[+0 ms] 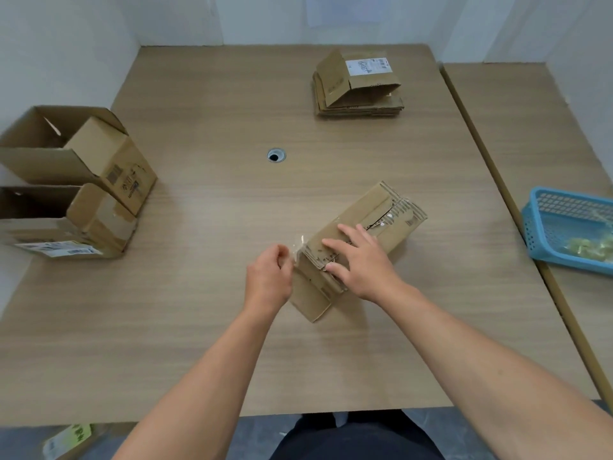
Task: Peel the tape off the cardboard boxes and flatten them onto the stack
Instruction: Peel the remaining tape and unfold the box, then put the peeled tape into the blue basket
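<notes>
Cardboard box (365, 207) lay slanted at mid-table (199, 227), mostly flattened. Right hand (361, 260) pressed down on it, fingers straight and spread. Left hand (268, 277) sat at the box's near-left end, fingers curled, pinching a clear tape strip (299, 245) that was lifted off the edge. Stack of flattened boxes (358, 97) sat at the far side, well apart. Two open boxes (76, 154) stood at the left edge, blue basket (570, 227) at right.

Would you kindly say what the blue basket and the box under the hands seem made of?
Blue perforated basket: probably moulded plastic, by its uniform colour and grid of holes. Brown box under the right hand: matt corrugated cardboard; fluting shows at its torn far end.
</notes>
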